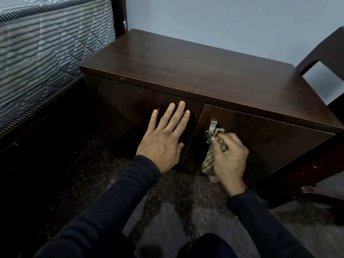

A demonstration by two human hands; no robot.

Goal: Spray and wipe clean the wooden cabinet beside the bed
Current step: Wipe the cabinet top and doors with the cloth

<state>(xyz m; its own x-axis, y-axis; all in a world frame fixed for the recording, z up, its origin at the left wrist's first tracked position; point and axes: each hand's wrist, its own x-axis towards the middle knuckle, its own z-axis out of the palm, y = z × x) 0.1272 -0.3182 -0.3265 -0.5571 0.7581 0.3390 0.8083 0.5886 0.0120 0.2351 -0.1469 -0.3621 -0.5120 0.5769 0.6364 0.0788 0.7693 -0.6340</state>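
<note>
Bed (37, 53): lying at the far left, its striped mattress sitting just beside the cabinet.
Wooden cabinet (186, 67): standing between the bed and a chair, backing onto the wall; no spray bottle is showing.
Left door (130, 108): taking the weight of the left hand.
Left hand (163, 138): lying flat on that door, its fingers (178, 118) stretching straight and wide, holding nothing.
Handle (213, 127): hanging on the right door near the seam, metal catching the light.
Cloth (209, 161): bunching up in the right hand, its top end touching the handle's lower part.
Right hand (230, 159): its fingers (216, 144) curling round the cloth and pressing it at the handle.
Step in hand: probably wiping the handle. Wrapping the cloth round the metal and working along its length should be reaching the back, while the flat hand is keeping the cabinet steady.
Chair (325, 53): standing at the right, crowding the cabinet's end.
</note>
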